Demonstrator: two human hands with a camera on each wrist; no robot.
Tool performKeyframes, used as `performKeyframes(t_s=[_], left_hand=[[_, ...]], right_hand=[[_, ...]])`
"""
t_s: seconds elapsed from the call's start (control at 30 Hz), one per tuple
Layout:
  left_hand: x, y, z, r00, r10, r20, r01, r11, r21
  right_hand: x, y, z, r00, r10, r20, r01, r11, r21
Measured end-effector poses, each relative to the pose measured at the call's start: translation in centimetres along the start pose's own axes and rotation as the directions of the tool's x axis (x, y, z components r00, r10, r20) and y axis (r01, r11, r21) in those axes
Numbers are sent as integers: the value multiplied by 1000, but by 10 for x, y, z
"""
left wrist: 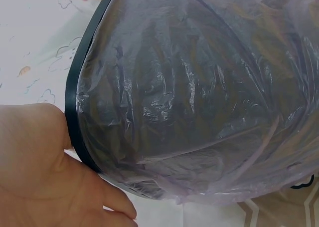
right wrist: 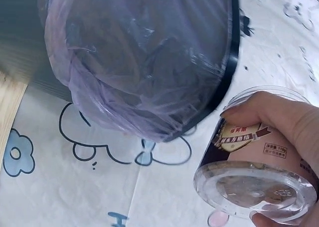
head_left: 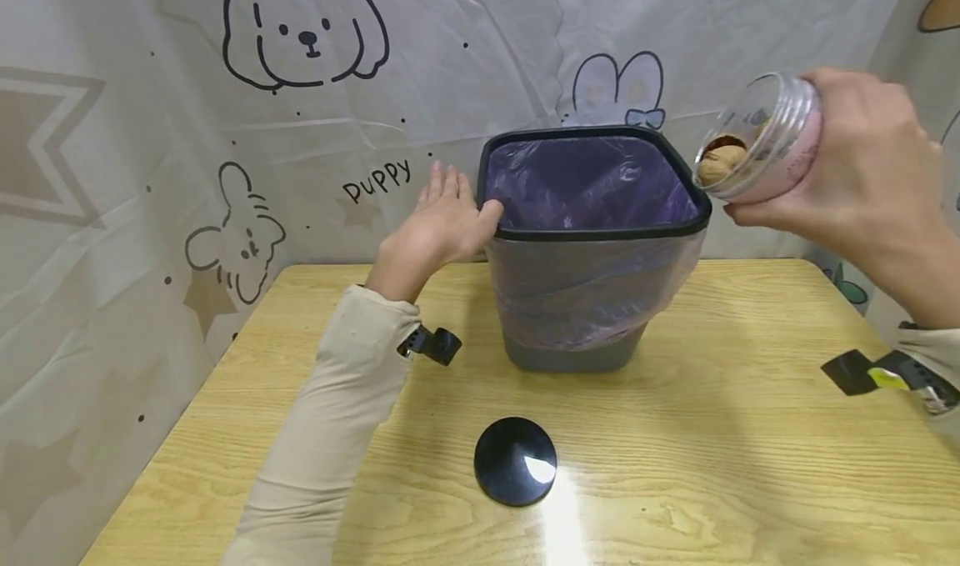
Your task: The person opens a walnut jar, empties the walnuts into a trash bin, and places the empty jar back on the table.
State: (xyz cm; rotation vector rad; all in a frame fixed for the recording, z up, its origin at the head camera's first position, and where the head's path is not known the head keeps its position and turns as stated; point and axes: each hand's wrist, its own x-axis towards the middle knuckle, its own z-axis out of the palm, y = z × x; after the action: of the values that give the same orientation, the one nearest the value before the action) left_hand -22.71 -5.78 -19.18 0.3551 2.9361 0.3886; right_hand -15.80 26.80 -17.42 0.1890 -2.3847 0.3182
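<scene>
A grey waste bin (head_left: 577,333) lined with a purple plastic bag (head_left: 592,182) stands on the wooden table (head_left: 712,466). My left hand (head_left: 450,220) rests with straight fingers against the bin's black rim (left wrist: 74,117), thumb on its left edge. My right hand (head_left: 862,166) grips a clear plastic jar (head_left: 757,141), tilted on its side with its open mouth toward the bin's right rim. A walnut (head_left: 722,164) lies at the jar's mouth. In the right wrist view the jar (right wrist: 256,162) shows its base and brown label beside the bagged bin (right wrist: 139,62).
A round black lid (head_left: 515,461) lies flat on the table in front of the bin. A cartoon-printed sheet (head_left: 300,116) hangs as a wall behind and to the left. The table's edges run along the left and right.
</scene>
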Motion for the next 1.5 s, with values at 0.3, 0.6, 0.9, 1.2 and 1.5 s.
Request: performKeyframes(t_s=[0.3, 0.6, 0.9, 1.2, 1.5], left_hand=[[0, -1, 2, 1000, -1, 8, 1, 1000, 2], [-1, -2, 2, 1000, 5, -7, -5, 1000, 6], [1, 0, 2, 1000, 11, -8, -11, 1000, -6], [1, 1, 1, 1000, 9, -1, -9, 1000, 6], [3, 0, 2, 1000, -3, 1, 3, 1000, 18]], right_hand=[[17, -9, 18, 987, -159, 7, 158, 976, -150], [22, -9, 18, 977, -212, 16, 211, 961, -180], [22, -8, 18, 975, -222, 15, 221, 957, -188], [27, -8, 18, 917, -397, -26, 384, 900, -208], [27, -8, 19, 896, -442, -32, 426, 879, -216]])
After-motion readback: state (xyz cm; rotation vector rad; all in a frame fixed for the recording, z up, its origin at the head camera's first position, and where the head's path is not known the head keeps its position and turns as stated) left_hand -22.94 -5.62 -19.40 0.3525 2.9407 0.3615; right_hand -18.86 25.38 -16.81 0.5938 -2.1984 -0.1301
